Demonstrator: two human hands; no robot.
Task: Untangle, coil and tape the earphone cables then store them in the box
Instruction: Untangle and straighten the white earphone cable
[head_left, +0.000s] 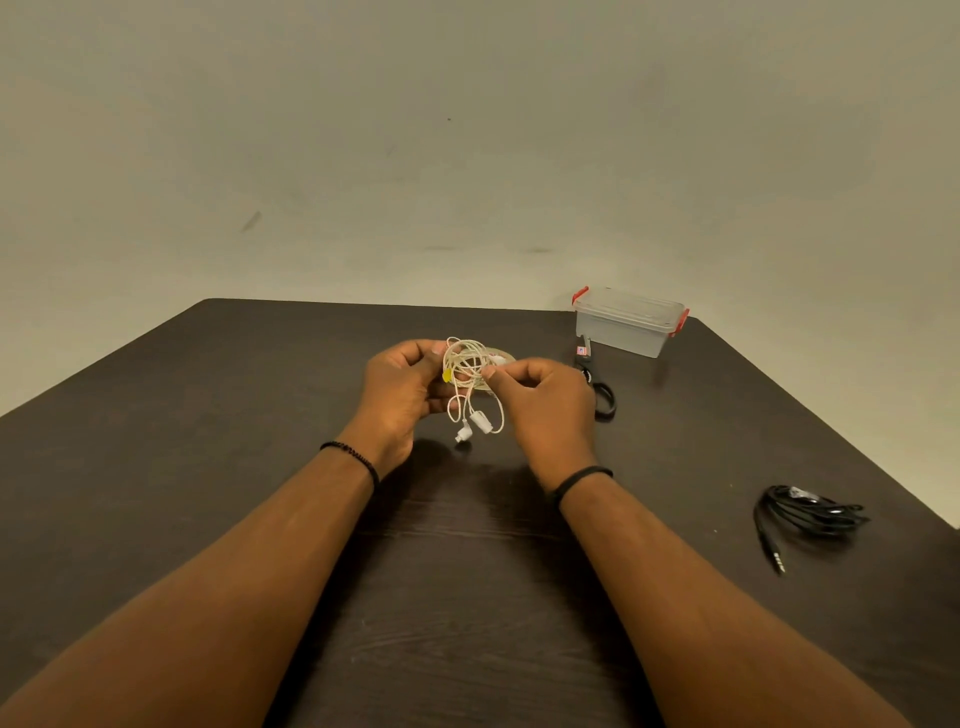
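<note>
A tangled white earphone cable (470, 382) hangs between my two hands above the middle of the dark table (208, 395). My left hand (400, 395) grips the bundle from the left, fingers curled round it. My right hand (545, 405) pinches a strand at the bundle's right side. The plug and inline remote dangle below the bundle. A roll of tape seems to lie just behind the bundle, mostly hidden. A second, black earphone cable (810, 514) lies bunched on the table at the right. The clear plastic box (628, 322) with red clips stands closed at the back right.
Black-handled scissors (597, 387) lie in front of the box, just right of my right hand. The table's right edge runs close past the black cable. A plain wall stands behind the table.
</note>
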